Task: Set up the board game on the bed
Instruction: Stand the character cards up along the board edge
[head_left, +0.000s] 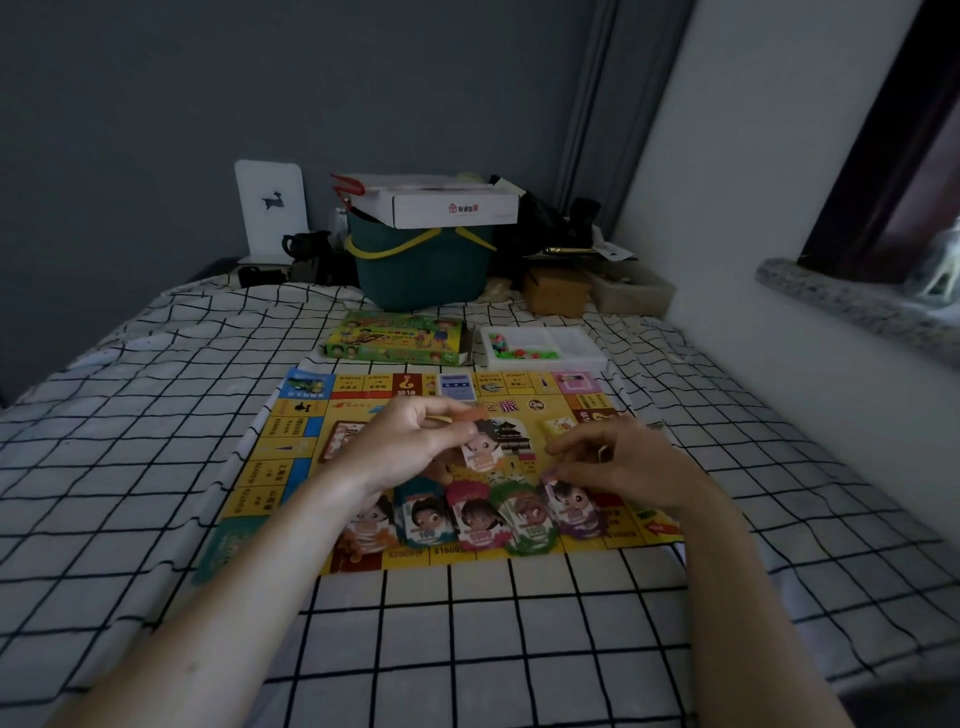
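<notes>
A yellow game board (291, 457) lies flat on the checked bedsheet (467, 634). Along its near edge sit several stacks of shaped play money with cartoon faces: teal (423, 517), pink (477, 522), green (530, 519) and purple (571, 512). My left hand (410, 441) hovers over the board's middle and grips a stack of orange notes (480, 448). My right hand (618, 462) is just above the purple stack with its fingers curled; whether it pinches anything I cannot tell. The green game box (395, 340) and a white tray of small pieces (540, 345) lie beyond the board.
A dark green basket (423, 265) with a white carton on top stands at the head of the bed, with a brown box (553, 291) and clutter to its right. The white wall and a stone window sill (857, 306) run along the right side.
</notes>
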